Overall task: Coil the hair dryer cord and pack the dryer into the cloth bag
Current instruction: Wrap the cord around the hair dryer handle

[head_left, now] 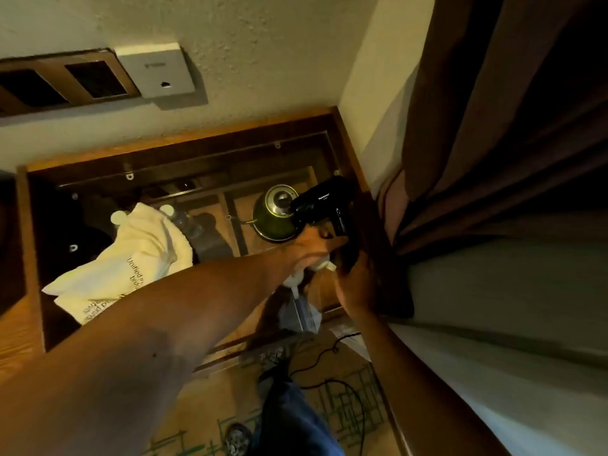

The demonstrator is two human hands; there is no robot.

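The black hair dryer (324,204) is held up over the right end of a wooden desk (29,245), close to the wall corner. My left hand (309,246) is curled against the dryer where body meets handle, with something white under its palm. My right hand (355,286) wraps the lower end of the handle. The black cord (332,352) hangs down and trails in loops over the floor. The white cloth bag (125,258) with printed text lies crumpled on the desk, to the left of both hands.
A green kettle (273,215) stands right behind the dryer. Two clear bottles with white caps (166,210) sit behind the bag. Dark brown curtains (493,159) hang at the right. A white wall plate (156,70) is above the desk. My leg in jeans (289,409) is below.
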